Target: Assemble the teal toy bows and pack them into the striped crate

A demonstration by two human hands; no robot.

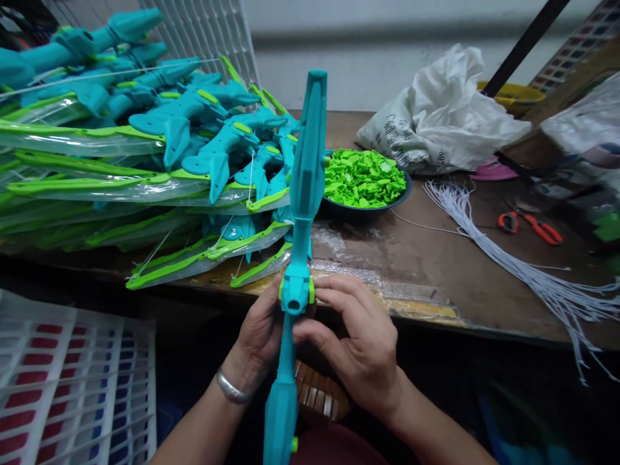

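Observation:
A teal plastic toy bow (309,155) is held upright in front of me, seen edge-on. My left hand (261,329) is closed around its middle from the left, the fingers partly hidden behind it. From the right, my right hand (358,336) grips the same middle part, fingertips at a small lime-green piece (311,290) on its side. Another green piece shows on the left side of the grip. Just behind the bow stands a dark bowl (358,213) heaped with small lime-green plastic pieces (365,177).
A pile of teal and green toy bows (194,142) covers the left of the brown table (411,258). To the right lie a bundle of white strings (508,252), orange-handled pliers (545,229) and a white sack (436,116). A white plastic crate (72,323) stands at lower left.

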